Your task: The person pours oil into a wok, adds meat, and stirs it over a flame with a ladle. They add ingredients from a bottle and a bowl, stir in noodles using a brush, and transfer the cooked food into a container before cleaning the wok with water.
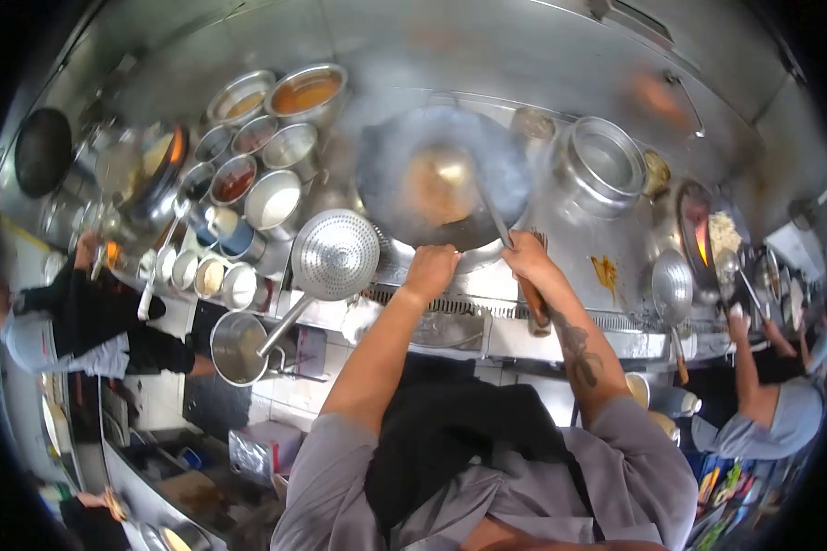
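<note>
A large dark wok (384, 174) sits on the range in front of me, with steam rising over it. Brownish food or liquid (432, 197) lies in its bottom, blurred by the steam. My left hand (432, 272) is closed on the wok's near edge. In my right hand (529, 257) is the handle of a ladle (496, 216), whose bowl rests down inside the wok. Just below my right hand, a brown-handled brush or whisk (533, 303) lies at the counter's front. Left of the wok, a perforated skimmer (335, 255) lies across a saucepan (237, 347).
Metal containers of sauces (308, 94) cluster at the left, with small cups (239, 286) before them. A steel pot (606, 165) stands right of the wok; another skimmer (673, 285) lies farther right. Co-workers stand at both sides, near flaming burners (703, 241).
</note>
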The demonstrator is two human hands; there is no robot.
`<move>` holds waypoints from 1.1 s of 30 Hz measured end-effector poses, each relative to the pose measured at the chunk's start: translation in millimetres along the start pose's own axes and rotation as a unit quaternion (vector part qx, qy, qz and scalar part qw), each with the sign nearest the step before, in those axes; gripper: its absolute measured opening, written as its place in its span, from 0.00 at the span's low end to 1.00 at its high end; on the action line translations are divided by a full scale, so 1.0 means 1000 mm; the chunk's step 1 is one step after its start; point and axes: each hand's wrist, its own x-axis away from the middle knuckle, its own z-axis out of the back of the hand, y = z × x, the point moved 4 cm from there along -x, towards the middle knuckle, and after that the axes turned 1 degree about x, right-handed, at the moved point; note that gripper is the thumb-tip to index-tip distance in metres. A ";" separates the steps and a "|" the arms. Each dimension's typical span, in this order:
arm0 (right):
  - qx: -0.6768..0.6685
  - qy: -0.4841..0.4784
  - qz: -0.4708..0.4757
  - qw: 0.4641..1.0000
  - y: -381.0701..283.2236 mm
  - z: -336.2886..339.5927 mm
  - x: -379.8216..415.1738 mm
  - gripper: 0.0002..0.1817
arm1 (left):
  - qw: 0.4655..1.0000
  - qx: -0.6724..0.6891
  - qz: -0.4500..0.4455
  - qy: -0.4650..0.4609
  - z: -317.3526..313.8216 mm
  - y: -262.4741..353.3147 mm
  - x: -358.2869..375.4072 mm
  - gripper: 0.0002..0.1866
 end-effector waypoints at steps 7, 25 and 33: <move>0.205 0.027 0.117 0.971 -0.008 -0.009 -0.003 0.19 | 0.976 0.130 -0.013 0.172 0.061 0.030 0.055 0.16; 0.493 -0.098 0.475 0.723 -0.049 -0.210 -0.052 0.27 | 0.076 -0.056 0.537 0.838 0.085 0.287 0.805 0.09; 0.443 -0.230 0.502 0.706 -0.097 -0.330 0.047 0.25 | -0.070 -0.051 0.656 0.750 0.051 0.447 1.001 0.15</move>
